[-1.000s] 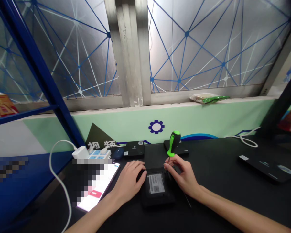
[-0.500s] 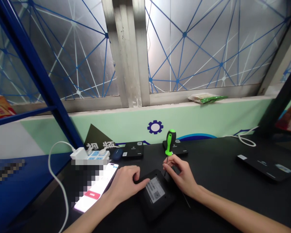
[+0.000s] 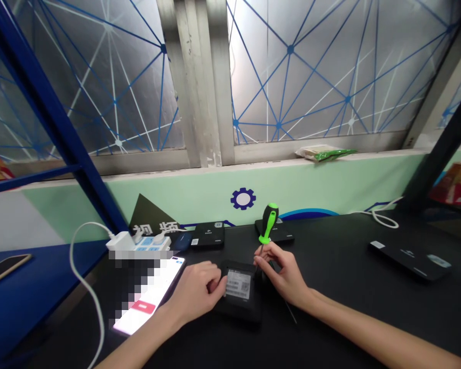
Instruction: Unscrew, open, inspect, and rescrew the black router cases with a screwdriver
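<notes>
A small black box-shaped device (image 3: 238, 307) lies on the black table with its white printed label facing up. My left hand (image 3: 200, 287) grips its left side, thumb by the label and the other fingers curled. A screwdriver (image 3: 268, 223) with a black and green handle stands nearly upright at the device's far right corner. My right hand (image 3: 282, 269) pinches its shaft below the handle. Whether the tip sits in a screw is too small to tell. A thin dark rod (image 3: 291, 311) pokes out beneath my right hand; its other end is hidden.
A lit phone (image 3: 149, 297) lies left of my left arm, near a white power strip (image 3: 151, 244) with a white cable. Black flat boxes (image 3: 208, 234) lie along the wall, and another (image 3: 410, 260) on the right. Left, a second phone (image 3: 5, 269) rests on a blue surface.
The device has turned so that its label sits straighter to me. My left thumb has drawn back to the label's edge. The screwdriver handle leans slightly more to the right.
</notes>
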